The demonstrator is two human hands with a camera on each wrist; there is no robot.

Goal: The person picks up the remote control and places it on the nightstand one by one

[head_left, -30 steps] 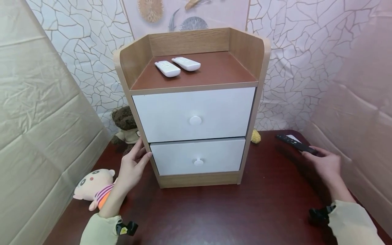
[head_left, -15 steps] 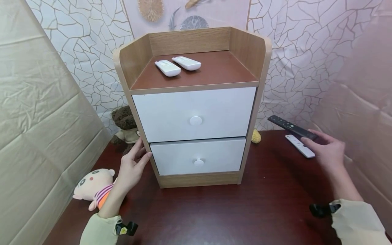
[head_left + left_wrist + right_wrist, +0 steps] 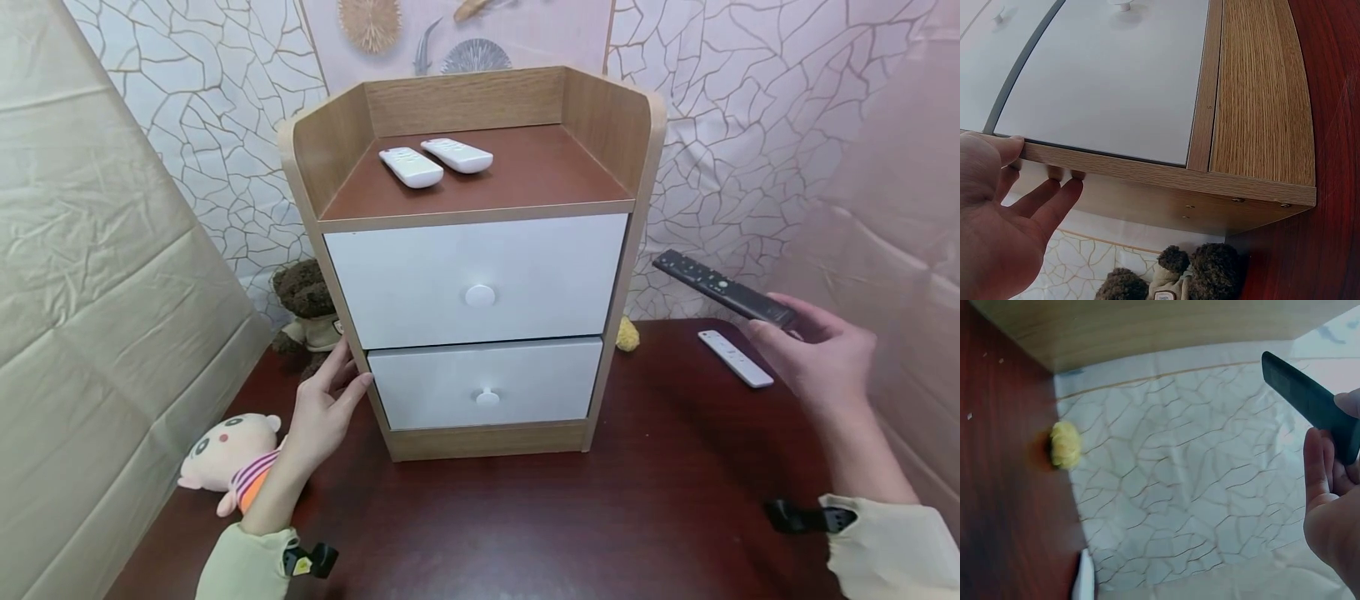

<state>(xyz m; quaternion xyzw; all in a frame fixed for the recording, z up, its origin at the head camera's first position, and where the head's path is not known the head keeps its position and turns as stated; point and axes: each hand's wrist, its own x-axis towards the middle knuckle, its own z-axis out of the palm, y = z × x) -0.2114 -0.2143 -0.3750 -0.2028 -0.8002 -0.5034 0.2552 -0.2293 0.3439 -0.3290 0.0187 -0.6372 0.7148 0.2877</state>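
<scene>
A long black remote control (image 3: 720,287) is held up in the air by my right hand (image 3: 825,354), pinched between thumb and fingers near one end. In the right wrist view the same remote (image 3: 1307,400) shows its dark back. Below it, a white remote (image 3: 735,360) lies on the table. My left hand (image 3: 324,415) rests against the left side of a small wooden cabinet (image 3: 487,440); its thumb touches the front edge and its fairly straight fingers touch the side panel (image 3: 1141,194). Two white remotes, a left one (image 3: 411,168) and a right one (image 3: 457,156), lie on the cabinet top.
Both white drawers, upper (image 3: 405,283) and lower (image 3: 420,387), are closed. A brown teddy bear (image 3: 303,292) sits behind the cabinet's left side. A pink plush toy (image 3: 228,454) lies by the left forearm. A yellow object (image 3: 627,334) peeks out at the cabinet's right. Fabric walls enclose the table.
My right hand has lifted the black remote off the table, up and slightly to the right, uncovering the white remote beneath. The left hand stays in place.
</scene>
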